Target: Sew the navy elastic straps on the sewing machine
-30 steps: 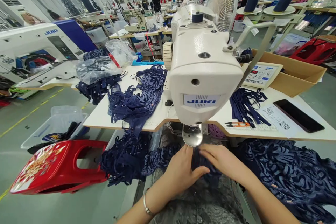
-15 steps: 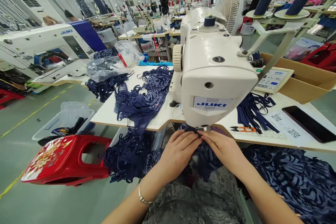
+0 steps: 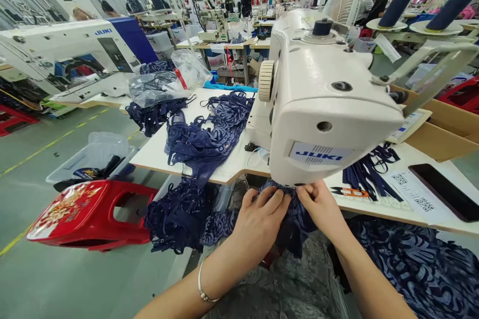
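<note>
A navy patterned garment piece (image 3: 295, 222) hangs from under the head of the white sewing machine (image 3: 329, 109) down toward my lap. My left hand (image 3: 260, 217), a bracelet at its wrist, has its fingers curled over the cloth at the left of the machine's front end. Close by on the right, my right hand (image 3: 318, 204) pinches the cloth's edge just below the machine head, thumb and fingers together. The needle and presser foot are hidden behind the machine head and my hands.
Navy garments (image 3: 209, 134) lie heaped left of the machine. Orange-handled thread snips (image 3: 352, 192), navy straps (image 3: 370, 172) and a phone (image 3: 445, 192) are on the right. A red stool (image 3: 90, 214) stands at lower left; more patterned fabric (image 3: 419, 259) is piled at lower right.
My right hand has shifted up and slightly right, its fingers now bent in a pinch. My left hand's fingers are more curled. The view has moved a little, with the machine appearing further right.
</note>
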`<state>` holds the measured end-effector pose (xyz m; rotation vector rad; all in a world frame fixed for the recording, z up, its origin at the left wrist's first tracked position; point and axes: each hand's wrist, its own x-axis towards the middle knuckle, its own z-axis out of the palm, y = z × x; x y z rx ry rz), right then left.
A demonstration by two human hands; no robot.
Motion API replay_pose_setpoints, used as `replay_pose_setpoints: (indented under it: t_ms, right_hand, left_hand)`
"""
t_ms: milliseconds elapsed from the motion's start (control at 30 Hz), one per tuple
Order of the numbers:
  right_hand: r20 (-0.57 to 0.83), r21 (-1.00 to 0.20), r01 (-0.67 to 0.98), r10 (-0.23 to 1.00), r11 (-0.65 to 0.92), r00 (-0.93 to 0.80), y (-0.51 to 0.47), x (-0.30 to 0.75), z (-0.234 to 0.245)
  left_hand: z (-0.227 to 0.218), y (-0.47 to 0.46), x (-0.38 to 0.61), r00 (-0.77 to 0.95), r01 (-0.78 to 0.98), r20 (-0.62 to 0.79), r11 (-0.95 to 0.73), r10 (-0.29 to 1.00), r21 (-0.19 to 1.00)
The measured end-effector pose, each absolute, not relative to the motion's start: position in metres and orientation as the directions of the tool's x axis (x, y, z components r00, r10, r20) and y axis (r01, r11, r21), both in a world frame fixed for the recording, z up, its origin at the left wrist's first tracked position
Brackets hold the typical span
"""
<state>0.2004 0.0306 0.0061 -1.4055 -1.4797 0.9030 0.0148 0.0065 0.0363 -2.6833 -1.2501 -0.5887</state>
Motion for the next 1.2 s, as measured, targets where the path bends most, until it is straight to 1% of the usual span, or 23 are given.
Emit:
replay_pose_setpoints:
  t_ms: [200,467,567,667,1000,1200]
  right_hand:
    - [0.078,-0.906,0.417,0.997,0.070,0.002,0.041,0.205,0.004]
    - [0.080,-0.851,0.518,0.996,0.082,-0.025,0.041,0.209,0.003]
    - [0.080,-0.846,0.528,0.997,0.072,-0.007,0.039,0.207,0.008]
    - [0.086,-0.859,0.504,0.996,0.086,-0.023,0.039,0.205,0.012]
    - [0.040,-0.811,0.584,0.999,0.028,0.007,0.036,0.207,0.013]
    - [0.067,-0.807,0.587,0.997,0.068,-0.023,0.037,0.206,0.013]
  left_hand:
    - [0.038,0.005,0.022,0.563,0.799,0.381,-0.601,0.734,-0.024]
    - [0.036,0.002,0.025,0.562,0.810,0.360,-0.583,0.745,-0.059]
    - [0.036,0.002,0.026,0.565,0.810,0.363,-0.581,0.740,-0.078]
    - [0.036,0.002,0.026,0.562,0.815,0.373,-0.571,0.739,-0.099]
    - [0.036,0.001,0.026,0.571,0.807,0.364,-0.584,0.735,-0.087]
    - [0.036,0.001,0.026,0.573,0.811,0.357,-0.574,0.738,-0.113]
